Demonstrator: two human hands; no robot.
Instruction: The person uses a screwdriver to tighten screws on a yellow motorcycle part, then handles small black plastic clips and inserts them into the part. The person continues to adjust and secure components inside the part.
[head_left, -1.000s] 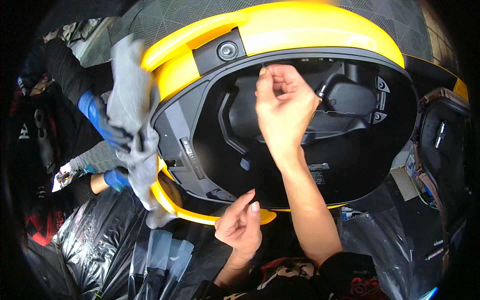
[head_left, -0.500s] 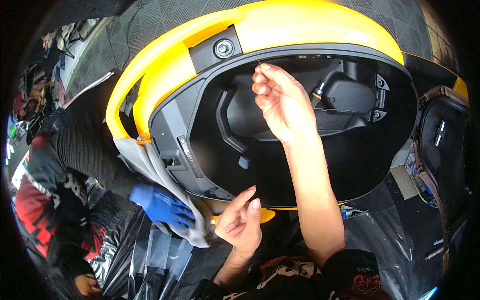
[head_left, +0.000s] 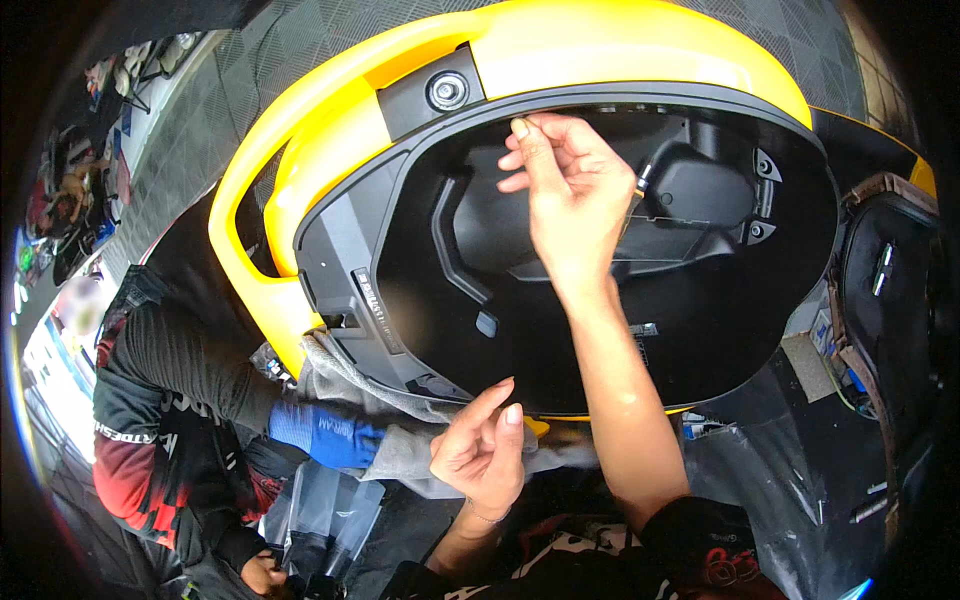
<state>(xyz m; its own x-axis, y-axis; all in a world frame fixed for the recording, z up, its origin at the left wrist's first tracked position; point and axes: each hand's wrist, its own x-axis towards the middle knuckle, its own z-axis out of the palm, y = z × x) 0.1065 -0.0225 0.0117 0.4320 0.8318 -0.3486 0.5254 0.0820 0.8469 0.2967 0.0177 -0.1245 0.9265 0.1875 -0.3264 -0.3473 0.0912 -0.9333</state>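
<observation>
Scooter underseat tub (head_left: 560,300): right hand (head_left: 570,195) pinches its rim at twelve o'clock; left hand (head_left: 485,450), loosely open, empty, hovers at six.

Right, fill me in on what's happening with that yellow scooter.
The person's right hand reaches into the open black under-seat compartment of the yellow scooter body, fingertips pinched at its upper rim. Whether they grip anything is too small to tell. Their left hand hovers with fingers loosely curled at the compartment's lower edge. Beside them, a co-worker's blue-gloved hand presses a grey cloth against the scooter's lower yellow edge.
</observation>
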